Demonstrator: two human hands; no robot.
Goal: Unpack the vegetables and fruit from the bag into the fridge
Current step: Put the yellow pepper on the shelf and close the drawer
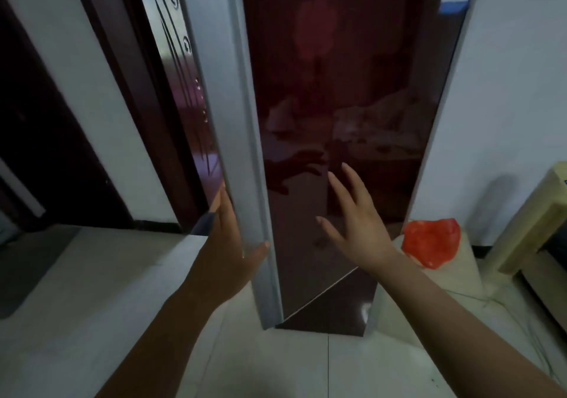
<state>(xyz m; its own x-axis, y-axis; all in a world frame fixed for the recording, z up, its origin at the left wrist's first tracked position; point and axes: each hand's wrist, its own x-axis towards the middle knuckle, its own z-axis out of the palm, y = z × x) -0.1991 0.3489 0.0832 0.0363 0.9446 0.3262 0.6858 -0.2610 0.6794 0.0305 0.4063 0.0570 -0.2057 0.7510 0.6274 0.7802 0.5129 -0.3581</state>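
Note:
A tall fridge with a glossy dark-red door (337, 90) and silver-grey sides stands straight ahead. My left hand (227, 244) lies flat with straight fingers against the silver left edge of the door (242, 152), thumb on the front corner. My right hand (352, 219) hovers with spread, straight fingers just in front of the red door face, holding nothing. A crumpled red plastic bag (431, 241) lies on a white surface at the fridge's lower right. The fridge's inside is hidden.
A dark brown door frame (122, 121) and a patterned glass door stand to the left. White floor tiles (276, 367) lie below. A beige appliance (527, 228) sits at the far right, a grey mat (27, 275) at the left.

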